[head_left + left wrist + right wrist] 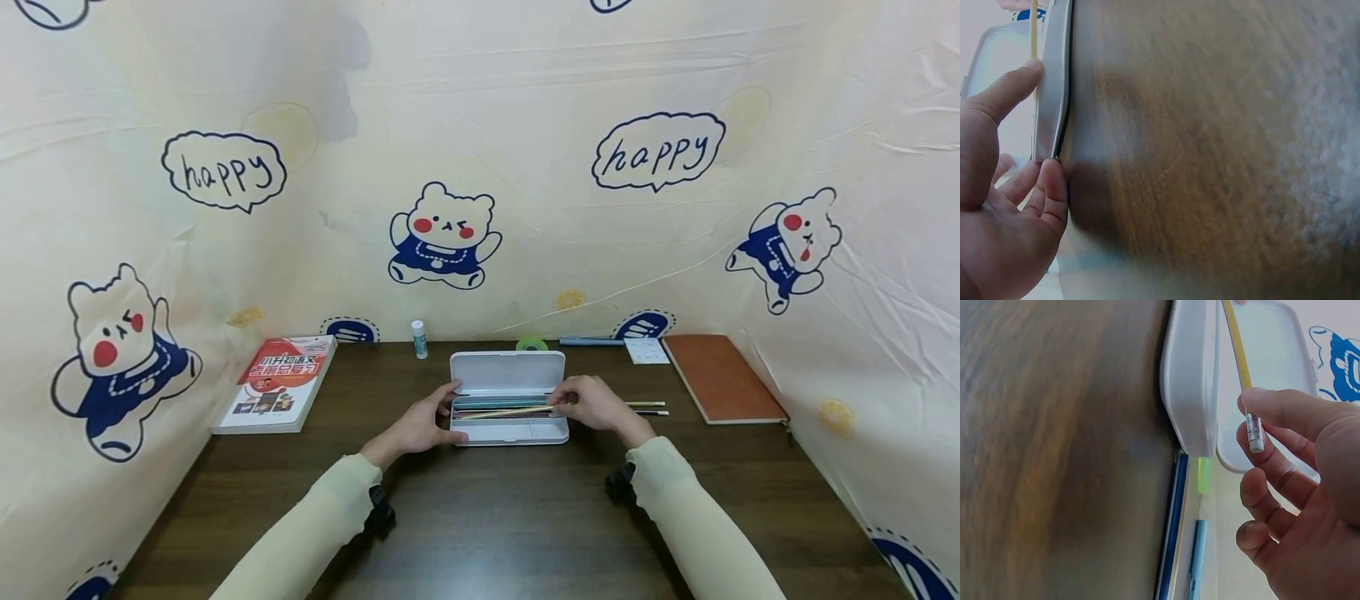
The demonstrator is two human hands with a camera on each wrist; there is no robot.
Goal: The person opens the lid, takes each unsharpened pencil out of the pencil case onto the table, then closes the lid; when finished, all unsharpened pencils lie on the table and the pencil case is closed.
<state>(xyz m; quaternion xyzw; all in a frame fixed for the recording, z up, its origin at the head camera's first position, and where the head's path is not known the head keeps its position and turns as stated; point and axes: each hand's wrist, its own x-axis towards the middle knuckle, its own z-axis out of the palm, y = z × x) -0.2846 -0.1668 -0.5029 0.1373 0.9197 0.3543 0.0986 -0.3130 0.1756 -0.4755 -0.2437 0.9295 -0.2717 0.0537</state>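
A white pencil case (pixel 510 432) lies with its lid raised on the brown table, several pencils inside it. My left hand (pixel 422 423) grips its left end; in the left wrist view the thumb (pixel 1019 87) is at the rim and the curled fingers are at the end. Between thumb and fingertips, my right hand (pixel 596 402) pinches a yellow pencil (pixel 1238 347) near its white eraser end. That pencil slants over the case's tray, and the head view does not show whether it touches the bottom.
Two pencils (pixel 651 412) lie right of the case. Behind are a glue stick (pixel 419 342), a roll of green tape (pixel 532 343), a blue pen (pixel 588 341) and a white card (pixel 647 351). A book (pixel 281 383) lies left, a brown notebook (pixel 722 379) right. Printed cloth hangs around the table.
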